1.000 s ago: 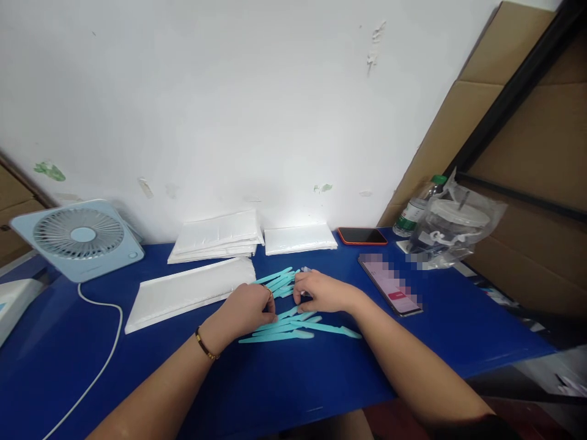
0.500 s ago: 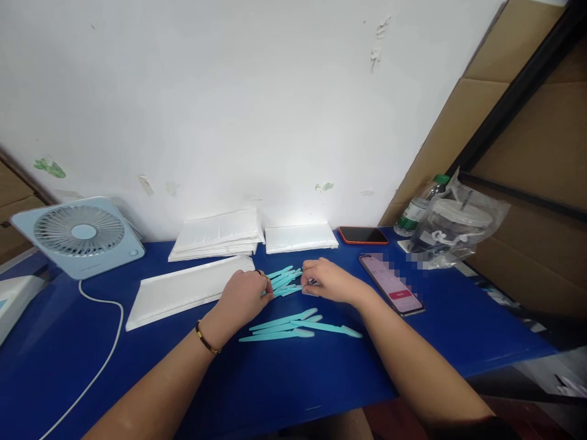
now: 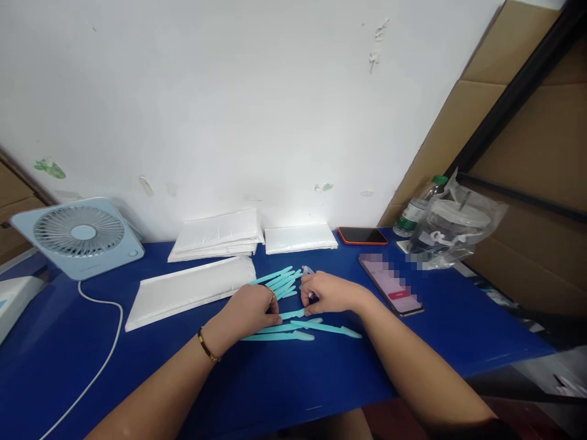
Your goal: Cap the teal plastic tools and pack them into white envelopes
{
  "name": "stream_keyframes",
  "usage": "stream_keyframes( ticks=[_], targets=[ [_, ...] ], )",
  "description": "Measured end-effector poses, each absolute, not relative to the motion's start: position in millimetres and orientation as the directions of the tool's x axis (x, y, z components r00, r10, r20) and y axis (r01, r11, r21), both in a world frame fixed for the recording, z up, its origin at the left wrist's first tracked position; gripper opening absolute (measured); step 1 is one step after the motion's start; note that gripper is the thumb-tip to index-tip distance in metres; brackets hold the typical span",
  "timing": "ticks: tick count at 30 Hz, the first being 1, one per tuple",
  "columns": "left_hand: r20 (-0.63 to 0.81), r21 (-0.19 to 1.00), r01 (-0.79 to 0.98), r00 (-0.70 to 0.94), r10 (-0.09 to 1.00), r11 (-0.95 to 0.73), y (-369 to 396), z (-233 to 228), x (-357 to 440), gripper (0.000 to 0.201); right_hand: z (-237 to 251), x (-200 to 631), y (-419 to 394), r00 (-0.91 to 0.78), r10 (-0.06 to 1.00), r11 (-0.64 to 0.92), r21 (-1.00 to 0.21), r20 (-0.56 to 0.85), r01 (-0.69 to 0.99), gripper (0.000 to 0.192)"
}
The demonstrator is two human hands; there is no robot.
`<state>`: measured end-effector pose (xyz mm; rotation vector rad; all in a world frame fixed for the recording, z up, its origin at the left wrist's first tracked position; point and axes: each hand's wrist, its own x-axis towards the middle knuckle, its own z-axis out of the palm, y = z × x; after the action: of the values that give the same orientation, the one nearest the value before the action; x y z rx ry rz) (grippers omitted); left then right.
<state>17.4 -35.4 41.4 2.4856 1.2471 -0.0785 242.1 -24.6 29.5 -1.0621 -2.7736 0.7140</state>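
A: Two hands meet over the blue table (image 3: 321,379). What lies at the nine o'clock side?

B: At nine o'clock a pale blue fan (image 3: 80,235) stands tilted back against the wall, its white cord (image 3: 103,360) trailing toward six o'clock. Just right of it a long white packet (image 3: 190,290) lies flat, with a stack of white packets (image 3: 215,235) behind it at eleven o'clock, probably kept within reach.

A: And the middle?

B: The left hand (image 3: 250,311), curled with fingers drawn together, rests knuckles up on the loose teal sticks (image 3: 293,329), which lie side by side near the table's centre. I judge it presses one down to steady it. A second bunch of teal sticks (image 3: 280,280) fans out toward twelve o'clock, just beyond both hands.

A: The other hand?

B: The right hand (image 3: 328,292) is pinched shut on the end of a teal stick (image 3: 293,314); what else it grips, I cannot tell.

A: Further right?

B: At two o'clock a lit phone (image 3: 389,284) lies face up, a dark phone (image 3: 362,235) behind it, then a bagged cup (image 3: 452,229) and a bottle (image 3: 415,211) at three o'clock.
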Motion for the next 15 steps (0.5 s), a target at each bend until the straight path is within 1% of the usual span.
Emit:
stream_keyframes(
  ticks=[2,5,7,9,11,12,13,15],
  targets=[
    [-0.187,0.261,0.79,0.605,0.774,-0.554,-33,41,16,0.018,29,245,-22,-0.745,0.664,0.643,-0.459,-0.066,0.613,0.015],
    [-0.1,0.184,0.824,0.557,0.824,-0.535,-26,43,10,0.018,31,255,-15,-0.637,0.771,0.567,-0.461,0.005,0.683,0.009],
    [-0.041,0.16,0.852,0.51,0.859,-0.498,-21,42,6,0.019,35,262,-11,-0.53,0.845,0.498,-0.475,0.077,0.725,0.008],
    [-0.001,0.166,0.865,0.481,0.877,-0.474,-17,41,3,0.021,45,266,-14,-0.453,0.872,0.479,-0.511,0.184,0.714,0.011],
    [0.019,0.187,0.861,0.479,0.878,-0.474,-18,40,2,0.023,62,265,-30,-0.389,0.859,0.512,-0.578,0.333,0.635,0.012],
    [0.023,0.201,0.855,0.483,0.875,-0.477,-19,40,2,0.024,71,264,-43,-0.345,0.84,0.543,-0.62,0.42,0.566,0.012],
    [0.021,0.217,0.848,0.491,0.871,-0.483,-21,40,3,0.023,80,263,-60,-0.301,0.813,0.581,-0.656,0.499,0.481,0.014],
    [0.009,0.266,0.821,0.522,0.853,-0.505,-25,40,6,0.022,94,262,-97,-0.233,0.722,0.692,-0.667,0.652,0.277,0.021]
  ],
)
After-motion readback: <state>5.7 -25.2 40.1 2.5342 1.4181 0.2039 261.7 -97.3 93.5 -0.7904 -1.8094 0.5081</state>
